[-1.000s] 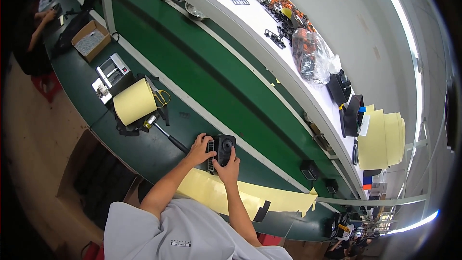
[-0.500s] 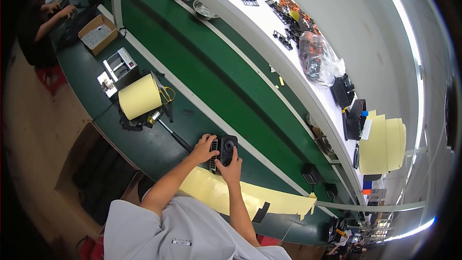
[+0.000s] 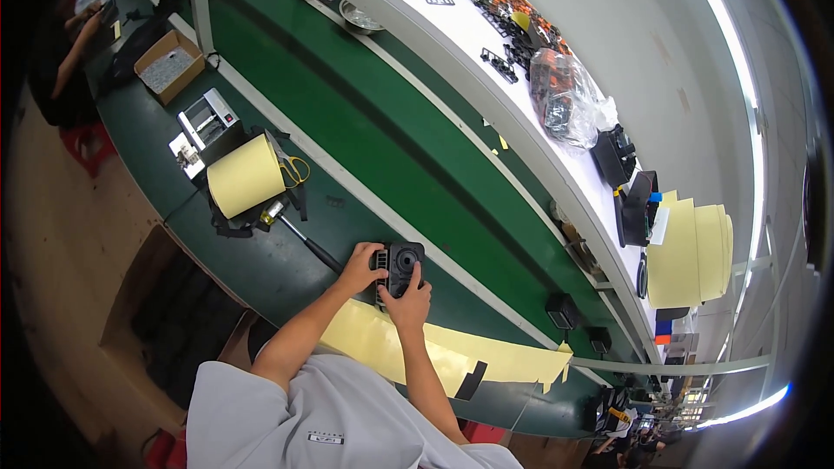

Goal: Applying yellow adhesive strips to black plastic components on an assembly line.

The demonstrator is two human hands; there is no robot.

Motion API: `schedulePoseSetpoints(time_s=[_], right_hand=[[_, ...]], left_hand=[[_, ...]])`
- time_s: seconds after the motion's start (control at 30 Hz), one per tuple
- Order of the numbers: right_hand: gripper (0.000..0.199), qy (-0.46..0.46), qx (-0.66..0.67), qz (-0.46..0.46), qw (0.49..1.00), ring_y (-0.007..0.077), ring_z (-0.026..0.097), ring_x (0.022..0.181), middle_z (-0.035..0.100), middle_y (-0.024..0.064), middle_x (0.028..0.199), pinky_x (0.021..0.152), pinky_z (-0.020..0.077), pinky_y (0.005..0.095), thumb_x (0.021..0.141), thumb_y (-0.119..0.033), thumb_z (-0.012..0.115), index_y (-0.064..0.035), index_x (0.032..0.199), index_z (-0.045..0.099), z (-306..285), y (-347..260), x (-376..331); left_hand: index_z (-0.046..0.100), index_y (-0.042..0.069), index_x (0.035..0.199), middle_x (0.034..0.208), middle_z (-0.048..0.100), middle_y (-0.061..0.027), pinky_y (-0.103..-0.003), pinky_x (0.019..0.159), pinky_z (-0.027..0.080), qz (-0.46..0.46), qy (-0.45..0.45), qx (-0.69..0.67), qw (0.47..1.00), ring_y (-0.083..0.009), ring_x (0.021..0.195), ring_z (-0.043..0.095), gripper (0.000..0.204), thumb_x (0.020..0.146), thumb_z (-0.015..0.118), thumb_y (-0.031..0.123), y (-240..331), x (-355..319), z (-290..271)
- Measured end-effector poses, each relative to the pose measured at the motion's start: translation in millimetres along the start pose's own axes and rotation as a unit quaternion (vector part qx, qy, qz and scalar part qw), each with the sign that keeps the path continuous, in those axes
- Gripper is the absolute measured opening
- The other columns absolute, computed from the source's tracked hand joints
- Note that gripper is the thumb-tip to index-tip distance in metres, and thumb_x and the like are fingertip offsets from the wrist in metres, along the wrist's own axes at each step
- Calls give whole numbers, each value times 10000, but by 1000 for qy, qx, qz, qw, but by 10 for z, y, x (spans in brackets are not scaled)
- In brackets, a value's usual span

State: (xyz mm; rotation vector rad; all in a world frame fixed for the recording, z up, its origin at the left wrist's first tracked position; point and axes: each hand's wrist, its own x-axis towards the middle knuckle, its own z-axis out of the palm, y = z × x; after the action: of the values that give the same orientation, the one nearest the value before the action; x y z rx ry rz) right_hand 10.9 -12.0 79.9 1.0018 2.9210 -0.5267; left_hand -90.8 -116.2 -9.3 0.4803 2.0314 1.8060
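Observation:
Both my hands are closed around a black plastic housing [image 3: 406,257] with a round, ringed part on its face and a slotted edge on its left. My left hand [image 3: 360,268] grips it by the slotted side. From below, my right hand [image 3: 407,300] holds it, one finger stretched up along the face near the round part. Just left of my left hand lies a hammer [image 3: 300,236] with a dark handle and a metal head. A long yellow paper sheet [image 3: 439,349] is spread under my forearms, with a black strip [image 3: 471,380] on it.
Farther left stand a yellow roll [image 3: 246,177], yellow-handled scissors [image 3: 296,172], a small tape dispenser-like machine [image 3: 208,122] and a cardboard box [image 3: 170,68]. A green conveyor belt [image 3: 347,130] runs behind the bench, beneath a white shelf [image 3: 486,43] of parts. Another person [image 3: 65,61] works at far left.
My hands and the housing stay together, shifting only slightly; my left fingers have moved a little on the slotted edge. The whole view has shifted slightly.

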Motion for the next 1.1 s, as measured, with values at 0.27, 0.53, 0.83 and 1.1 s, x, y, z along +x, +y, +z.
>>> schedulePoseSetpoints(time_s=[0.27, 0.53, 0.83, 1.1], right_hand=[[1021, 8, 15, -34, 999, 464, 482, 1147, 415, 308, 1288, 969, 419, 520, 678, -505, 797, -154, 1492, 290, 32, 157, 8], [773, 56, 48, -214, 974, 500, 356, 1300, 328, 314, 1437, 1063, 337, 536, 792, -361, 721, -120, 1449, 393, -109, 82, 390], [598, 14, -109, 119, 987, 418, 502, 1161, 507, 254, 1275, 891, 484, 539, 907, -480, 453, -74, 1345, 493, -218, 85, 1124], [346, 157, 115, 12, 981, 474, 567, 893, 588, 279, 972, 800, 478, 540, 997, -251, 358, -5, 1013, 601, 71, 807, 729]], left_hand=[[718, 185, 1082, 1311, 546, -30, -402, 914, 404, 226, -3, 379, 898, -255, 1203, 472, 407, 692, 721, 69, 364, 323, -322], [743, 186, 784, 1031, 669, 58, -396, 939, 374, 289, -150, 473, 819, -243, 1162, 504, 106, 777, 637, 174, 325, 797, -378], [568, -36, 1150, 1128, 590, -232, -483, 932, 441, 40, 47, 394, 917, -395, 1134, 523, 396, 887, 576, 260, 462, 311, 456], [552, -82, 1046, 1049, 568, -304, -491, 843, 484, -79, 83, 310, 944, -453, 956, 576, 357, 967, 500, 262, 539, 396, 571]])
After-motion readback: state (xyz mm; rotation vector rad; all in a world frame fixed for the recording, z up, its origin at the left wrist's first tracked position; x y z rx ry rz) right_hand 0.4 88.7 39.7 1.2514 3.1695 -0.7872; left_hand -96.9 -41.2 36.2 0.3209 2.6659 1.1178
